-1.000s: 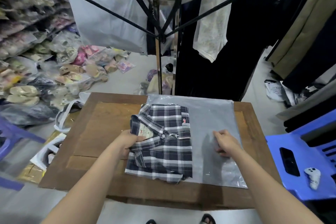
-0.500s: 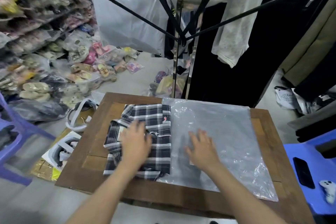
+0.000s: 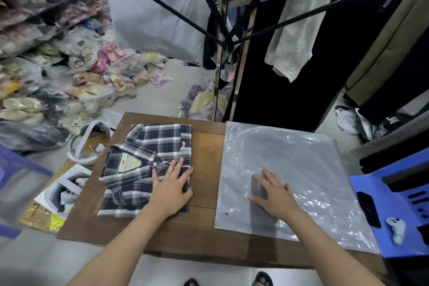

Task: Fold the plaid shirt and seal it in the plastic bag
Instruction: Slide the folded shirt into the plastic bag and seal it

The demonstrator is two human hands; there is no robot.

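The folded navy-and-white plaid shirt (image 3: 144, 165) lies on the left part of the wooden table (image 3: 204, 237), collar and label facing up. My left hand (image 3: 170, 187) rests flat on the shirt's near right corner, fingers spread. The clear plastic bag (image 3: 299, 169) lies flat on the right part of the table, apart from the shirt by a strip of bare wood. My right hand (image 3: 272, 192) presses palm-down on the bag's near left area, fingers apart, holding nothing.
A blue plastic chair (image 3: 394, 211) with a black phone (image 3: 368, 209) and a small white controller (image 3: 395, 226) stands at the right. Hanging clothes and black hangers (image 3: 232, 18) are behind the table. Bagged sandals (image 3: 69, 81) pile on the floor left. White headsets (image 3: 86, 144) lie by the table's left edge.
The shirt has slid left off the bag, leaving bare wood between them. My left hand went with it and now lies flat on it; my right hand flattened on the bag.
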